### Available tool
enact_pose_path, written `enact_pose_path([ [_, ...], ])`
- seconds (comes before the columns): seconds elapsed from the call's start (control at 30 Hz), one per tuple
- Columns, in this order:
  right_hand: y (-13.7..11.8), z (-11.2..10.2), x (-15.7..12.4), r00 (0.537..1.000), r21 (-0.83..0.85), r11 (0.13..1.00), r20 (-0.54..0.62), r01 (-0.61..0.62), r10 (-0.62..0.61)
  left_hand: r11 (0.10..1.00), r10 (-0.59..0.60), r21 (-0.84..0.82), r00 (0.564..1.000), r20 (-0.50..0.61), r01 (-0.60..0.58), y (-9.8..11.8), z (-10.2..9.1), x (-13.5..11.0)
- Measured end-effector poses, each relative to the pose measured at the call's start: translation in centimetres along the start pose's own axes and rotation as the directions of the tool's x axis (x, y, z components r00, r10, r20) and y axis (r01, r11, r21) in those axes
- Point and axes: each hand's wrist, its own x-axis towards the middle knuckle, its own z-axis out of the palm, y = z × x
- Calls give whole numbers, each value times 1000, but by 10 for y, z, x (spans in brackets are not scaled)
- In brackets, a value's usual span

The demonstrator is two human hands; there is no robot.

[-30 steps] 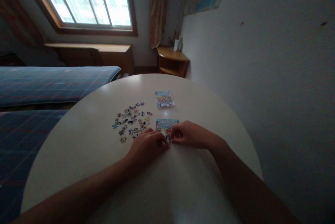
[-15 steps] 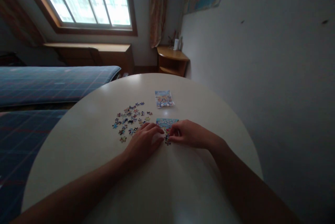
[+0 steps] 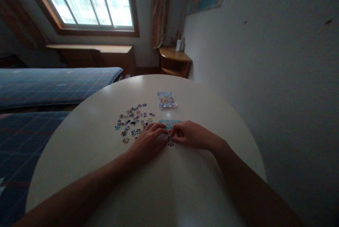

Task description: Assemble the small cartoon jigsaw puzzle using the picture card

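Note:
A partly joined jigsaw puzzle (image 3: 170, 123) with a light-blue lettered top lies in front of me, its lower part mostly hidden between my hands. My left hand (image 3: 148, 139) rests flat on the table with fingers stretched out, their tips touching the puzzle's left side. On the other side, my right hand (image 3: 191, 135) is closed in a pinch at the right edge, on what looks like a puzzle piece, largely covered by the fingers. Knobbed puzzle pieces (image 3: 170, 144) show between the fingertips, at the near end.
Several loose puzzle pieces (image 3: 129, 122) lie scattered left of the puzzle, some close to my left hand. Beyond it lies a colourful printed packet (image 3: 166, 100). The round white table (image 3: 212, 114) has a plaid-covered bed (image 3: 53, 85) at its left and a wall at its right.
My left fingers have shifted slightly, with the thumb now more tucked under the hand. The right hand stays almost where it was, still pinching. The view has moved very little.

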Motion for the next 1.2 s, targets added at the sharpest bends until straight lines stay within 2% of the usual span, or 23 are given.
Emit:
enact_pose_path([
  [0.33,0,-1,1,999,-43,999,-44,-26,24,1000,1,31,1000,26,-2,2,-1,-1],
  [0.5,2,3,2,985,-164,985,-155,51,-77,999,7,42,999,37,-8,5,-3,-1],
  [0.67,5,7,1,978,-226,974,-205,-17,-31,997,43,60,996,77,-48,5,-7,0],
  [0.97,6,12,5,980,-186,981,-198,-58,21,996,33,76,997,75,-39,7,-8,1],
  [1.1,6,12,6,988,-168,982,-138,-91,68,995,23,96,997,75,-30,8,-7,0],
  [1.2,10,13,6,995,-197,979,-97,-50,32,995,23,97,998,57,-28,9,-5,0],
])
